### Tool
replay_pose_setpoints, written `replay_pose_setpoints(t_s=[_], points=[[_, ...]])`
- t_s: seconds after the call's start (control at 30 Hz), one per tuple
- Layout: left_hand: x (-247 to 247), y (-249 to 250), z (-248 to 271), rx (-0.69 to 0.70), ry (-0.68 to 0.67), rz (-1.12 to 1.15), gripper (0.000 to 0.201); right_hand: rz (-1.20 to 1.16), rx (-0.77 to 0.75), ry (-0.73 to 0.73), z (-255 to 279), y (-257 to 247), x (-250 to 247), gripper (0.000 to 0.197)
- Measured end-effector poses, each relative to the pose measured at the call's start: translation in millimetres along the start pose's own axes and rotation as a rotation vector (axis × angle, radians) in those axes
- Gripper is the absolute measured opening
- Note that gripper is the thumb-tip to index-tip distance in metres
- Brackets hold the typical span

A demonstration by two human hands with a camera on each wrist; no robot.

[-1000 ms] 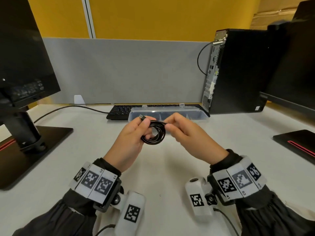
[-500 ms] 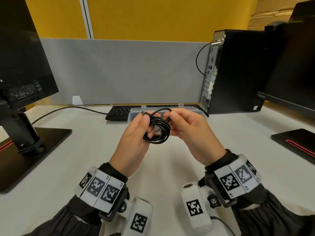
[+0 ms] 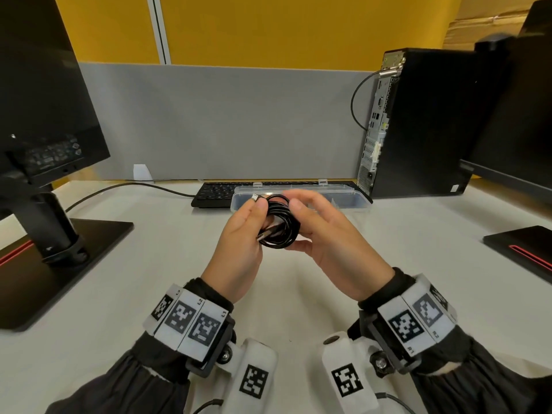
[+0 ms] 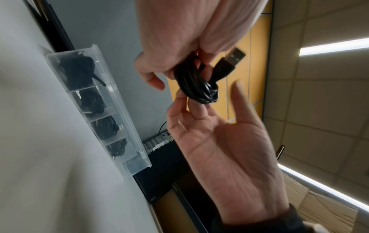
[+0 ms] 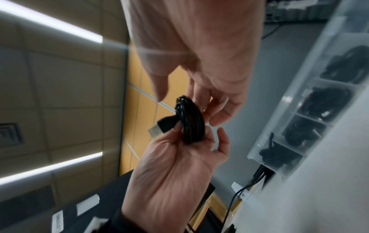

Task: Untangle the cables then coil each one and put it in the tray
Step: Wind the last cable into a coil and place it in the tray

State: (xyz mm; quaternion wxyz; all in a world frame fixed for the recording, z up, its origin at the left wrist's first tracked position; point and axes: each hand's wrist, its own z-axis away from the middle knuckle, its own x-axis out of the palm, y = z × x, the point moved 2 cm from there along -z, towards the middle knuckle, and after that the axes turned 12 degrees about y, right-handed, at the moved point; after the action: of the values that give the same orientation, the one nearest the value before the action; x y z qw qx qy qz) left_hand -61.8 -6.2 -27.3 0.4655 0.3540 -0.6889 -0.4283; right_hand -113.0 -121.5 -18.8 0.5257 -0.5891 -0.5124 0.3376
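A black cable (image 3: pixel 280 228) wound into a small coil hangs in the air between my hands, just in front of the clear tray (image 3: pixel 343 201). My left hand (image 3: pixel 248 222) grips the coil (image 4: pixel 197 88) between thumb and curled fingers, and the USB plug (image 4: pixel 234 55) sticks out past them. My right hand (image 3: pixel 313 225) cups the coil's other side. Its fingertips (image 4: pixel 194 108) touch the coil (image 5: pixel 191 123) while its thumb stands apart. The tray (image 4: pixel 127 126) has several compartments with coiled black cables in them.
A black keyboard (image 3: pixel 215 192) lies right behind the tray against the grey partition. A monitor on a stand (image 3: pixel 44 228) is at the left, with its lead running along the desk. A computer tower (image 3: pixel 418 124) and another monitor base (image 3: pixel 522 246) are at the right.
The loose loop that stood above the coil half a second ago is now drawn in. The right hand has eased its pinch and its thumb has lifted off. Both hands have moved slightly toward the tray.
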Motion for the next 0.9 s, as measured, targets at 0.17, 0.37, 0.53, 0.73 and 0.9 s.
replay_pose_setpoints(t_s=[0.17, 0.37, 0.53, 0.73, 0.9], points=[[2.0, 0.5, 3.0, -0.028, 0.002, -0.033, 0.027, 0.159, -0.166, -0.149, 5.8, -1.4, 2.7, 0.045], [1.5, -1.0, 1.5, 0.014, 0.012, -0.111, 0.03, 0.301, -0.347, 0.149, -3.2, -5.1, -6.5, 0.008], [-1.5, 4.8, -3.1, 0.075, 0.044, -0.151, 0.028, 0.348, -0.547, 0.276, 0.9, -16.3, -9.0, 0.003], [-7.7, 9.4, -7.6, 0.205, 0.119, -0.142, 0.015, 0.56, -0.6, 0.186, 1.3, -16.9, -7.7, 0.012], [-5.7, 14.4, -4.3, 0.306, 0.123, -0.154, 0.011, 0.816, -0.471, 0.006, 2.1, -12.6, -4.9, 0.013]])
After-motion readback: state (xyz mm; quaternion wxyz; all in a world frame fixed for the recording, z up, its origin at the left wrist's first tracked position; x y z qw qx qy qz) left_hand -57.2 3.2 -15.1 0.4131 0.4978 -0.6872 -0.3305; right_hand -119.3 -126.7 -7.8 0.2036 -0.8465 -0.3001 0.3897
